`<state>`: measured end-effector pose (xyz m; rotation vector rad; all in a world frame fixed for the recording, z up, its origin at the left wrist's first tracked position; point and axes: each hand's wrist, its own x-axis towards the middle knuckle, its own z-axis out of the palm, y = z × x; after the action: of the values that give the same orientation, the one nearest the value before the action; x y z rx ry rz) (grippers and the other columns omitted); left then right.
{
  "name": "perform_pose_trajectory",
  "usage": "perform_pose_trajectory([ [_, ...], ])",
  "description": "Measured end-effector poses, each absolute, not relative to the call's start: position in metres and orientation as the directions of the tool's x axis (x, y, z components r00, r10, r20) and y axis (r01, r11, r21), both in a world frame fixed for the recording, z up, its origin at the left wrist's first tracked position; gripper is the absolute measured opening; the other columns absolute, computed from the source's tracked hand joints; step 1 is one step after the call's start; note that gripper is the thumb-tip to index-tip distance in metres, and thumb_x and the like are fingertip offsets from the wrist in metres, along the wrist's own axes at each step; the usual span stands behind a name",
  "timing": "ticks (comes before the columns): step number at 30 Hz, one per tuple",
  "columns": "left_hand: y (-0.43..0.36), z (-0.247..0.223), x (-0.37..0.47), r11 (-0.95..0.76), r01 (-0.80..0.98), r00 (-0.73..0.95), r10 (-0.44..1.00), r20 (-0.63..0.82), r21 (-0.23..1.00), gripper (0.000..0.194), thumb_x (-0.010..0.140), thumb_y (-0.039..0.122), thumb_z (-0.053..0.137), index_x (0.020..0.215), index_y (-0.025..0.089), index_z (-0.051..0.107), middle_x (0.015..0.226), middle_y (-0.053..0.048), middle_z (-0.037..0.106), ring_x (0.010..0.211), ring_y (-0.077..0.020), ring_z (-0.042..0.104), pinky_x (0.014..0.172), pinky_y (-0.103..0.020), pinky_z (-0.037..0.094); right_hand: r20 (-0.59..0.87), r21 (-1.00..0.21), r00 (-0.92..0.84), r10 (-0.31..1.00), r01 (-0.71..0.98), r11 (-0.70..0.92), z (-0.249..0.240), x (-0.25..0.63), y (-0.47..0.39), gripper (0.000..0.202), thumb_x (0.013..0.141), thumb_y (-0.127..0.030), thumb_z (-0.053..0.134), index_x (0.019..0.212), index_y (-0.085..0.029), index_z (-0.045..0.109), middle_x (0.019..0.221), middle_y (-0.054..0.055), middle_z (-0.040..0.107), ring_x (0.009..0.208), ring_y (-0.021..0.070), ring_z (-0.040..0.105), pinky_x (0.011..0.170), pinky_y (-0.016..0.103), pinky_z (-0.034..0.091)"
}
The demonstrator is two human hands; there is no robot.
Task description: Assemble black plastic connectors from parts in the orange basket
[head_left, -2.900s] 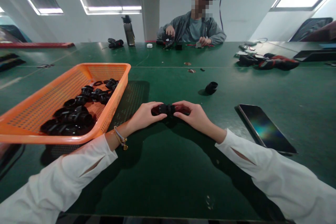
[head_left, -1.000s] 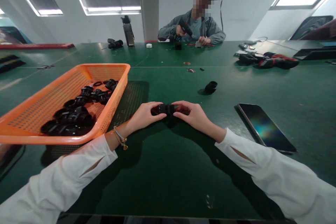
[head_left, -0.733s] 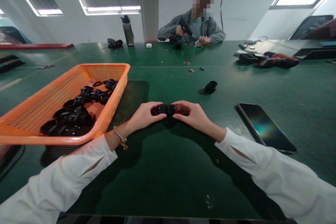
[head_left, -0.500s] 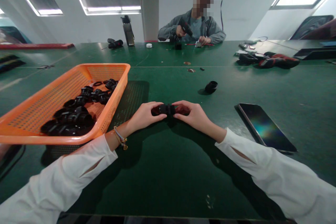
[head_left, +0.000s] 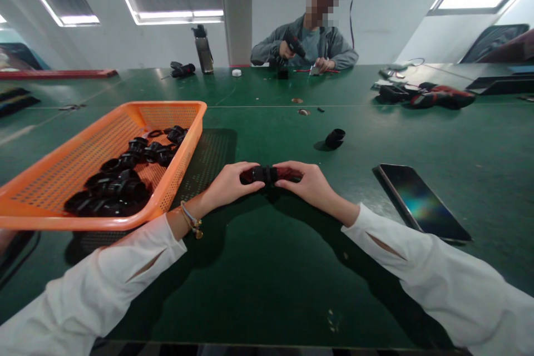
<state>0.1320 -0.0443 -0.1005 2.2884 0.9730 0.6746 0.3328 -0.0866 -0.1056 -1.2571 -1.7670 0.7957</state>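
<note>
Between my two hands is a black ribbed plastic pipe fitting [head_left: 265,174], held level just over the green table. My left hand [head_left: 234,182] pinches its left end between thumb and fingers. At its right end, my right hand [head_left: 303,181] grips the same way. The fingers cover both ends of the fitting, so their shape is hidden. Beyond my right hand a short black tube piece [head_left: 335,138] lies tilted on the table. Similar black fittings [head_left: 120,183] are heaped in the orange basket [head_left: 167,200] to the left of my left hand.
A phone [head_left: 423,203] lies right of my right hand. Farther off are a red and black tool [head_left: 444,96], a bottle [head_left: 203,49] and a small white cap [head_left: 236,73]. Across the green table [head_left: 267,283] a person [head_left: 311,44] holds a power drill [head_left: 294,43].
</note>
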Motion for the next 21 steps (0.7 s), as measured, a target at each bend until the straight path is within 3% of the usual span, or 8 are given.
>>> perform_pose_trajectory([
  [21,-0.0447,-0.0993,0.1318,-0.576,0.485,0.608,0.763,0.220,0.658,0.035,0.075,0.036,0.061,0.099,0.011,0.064,0.094,-0.008,0.068,0.081,-0.0197,0.063,0.072,-0.029,0.049,0.225,-0.826,-0.201,0.953,0.479,0.296,-0.1037,0.3327,-0.0861,0.024,0.071,-0.018,0.065,0.095,-0.016,0.066,0.083,0.005,0.072,0.073,0.0166,0.067,0.073,0.033,0.054],
])
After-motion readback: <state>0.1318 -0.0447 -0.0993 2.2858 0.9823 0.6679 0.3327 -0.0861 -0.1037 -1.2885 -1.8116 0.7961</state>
